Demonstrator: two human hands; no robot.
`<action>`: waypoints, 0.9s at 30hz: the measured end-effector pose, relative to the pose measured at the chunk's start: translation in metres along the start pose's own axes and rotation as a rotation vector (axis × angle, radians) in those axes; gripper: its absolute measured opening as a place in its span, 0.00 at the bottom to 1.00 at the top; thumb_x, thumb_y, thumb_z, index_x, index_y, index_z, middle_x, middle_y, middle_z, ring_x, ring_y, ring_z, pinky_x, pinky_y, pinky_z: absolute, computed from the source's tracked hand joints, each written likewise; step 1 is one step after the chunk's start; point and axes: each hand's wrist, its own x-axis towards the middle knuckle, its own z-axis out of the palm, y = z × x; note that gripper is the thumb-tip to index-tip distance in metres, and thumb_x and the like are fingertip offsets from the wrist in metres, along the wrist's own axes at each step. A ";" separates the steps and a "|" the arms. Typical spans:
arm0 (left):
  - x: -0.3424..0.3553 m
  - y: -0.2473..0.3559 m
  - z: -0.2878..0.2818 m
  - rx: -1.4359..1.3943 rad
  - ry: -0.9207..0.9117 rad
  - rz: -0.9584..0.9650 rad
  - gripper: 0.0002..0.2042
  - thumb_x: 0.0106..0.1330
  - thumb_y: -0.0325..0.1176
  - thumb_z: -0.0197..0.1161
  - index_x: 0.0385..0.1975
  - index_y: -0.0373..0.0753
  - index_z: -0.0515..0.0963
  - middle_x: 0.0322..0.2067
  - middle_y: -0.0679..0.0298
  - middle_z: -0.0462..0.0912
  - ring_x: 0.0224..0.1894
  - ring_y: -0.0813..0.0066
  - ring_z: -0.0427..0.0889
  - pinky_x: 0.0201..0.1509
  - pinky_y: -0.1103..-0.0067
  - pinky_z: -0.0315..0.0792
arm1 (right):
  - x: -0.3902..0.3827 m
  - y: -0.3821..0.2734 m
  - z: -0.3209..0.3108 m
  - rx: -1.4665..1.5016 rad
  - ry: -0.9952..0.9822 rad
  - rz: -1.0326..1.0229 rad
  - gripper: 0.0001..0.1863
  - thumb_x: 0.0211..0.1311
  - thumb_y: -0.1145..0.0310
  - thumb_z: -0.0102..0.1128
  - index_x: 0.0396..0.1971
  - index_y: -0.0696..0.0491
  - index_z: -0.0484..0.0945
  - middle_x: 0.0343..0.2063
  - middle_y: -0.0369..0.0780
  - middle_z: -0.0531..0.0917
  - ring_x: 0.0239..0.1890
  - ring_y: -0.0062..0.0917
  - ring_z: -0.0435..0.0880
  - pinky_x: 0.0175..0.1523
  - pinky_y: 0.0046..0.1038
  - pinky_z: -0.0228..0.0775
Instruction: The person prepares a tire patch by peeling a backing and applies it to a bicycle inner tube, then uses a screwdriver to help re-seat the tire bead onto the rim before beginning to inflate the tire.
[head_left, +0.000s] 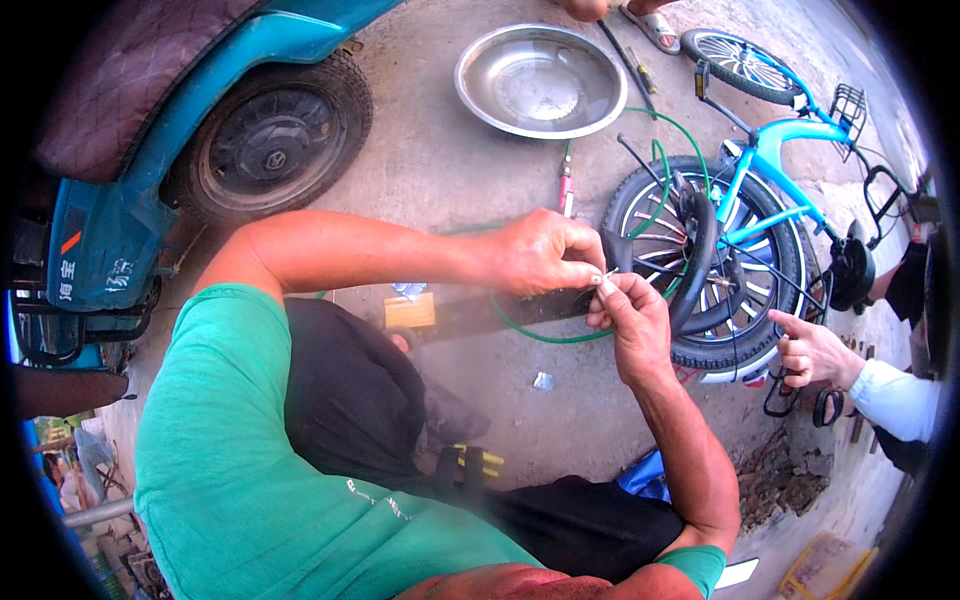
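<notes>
Both hands meet in front of me, fingertips pinched together around a tiny pale thing (610, 273) too small to name. My left hand (548, 252) comes in from the left, its thumb and forefinger closed. From below, my right hand (637, 318) pinches at the same spot. Just beyond them a black inner tube (692, 262) lies looped over the spoked wheel (797, 262) of a light-blue bicycle (775, 160), which rests on its side. A thin green hose (545, 337) passes under my hands.
A metal basin (540, 82) stands ahead, with a red-handled tool (566, 192) nearer me. At right, another person's hand (818, 350) points toward the wheel. A teal three-wheeler's tyre (272, 140) is at left. A small wooden block (410, 310) lies near my knee.
</notes>
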 end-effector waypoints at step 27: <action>0.008 0.000 0.003 0.025 -0.053 -0.114 0.09 0.69 0.34 0.62 0.38 0.33 0.80 0.34 0.60 0.86 0.39 0.75 0.83 0.44 0.74 0.77 | -0.006 -0.002 0.012 -0.007 0.072 -0.007 0.06 0.70 0.66 0.64 0.36 0.53 0.79 0.27 0.33 0.82 0.27 0.16 0.80 0.35 0.19 0.69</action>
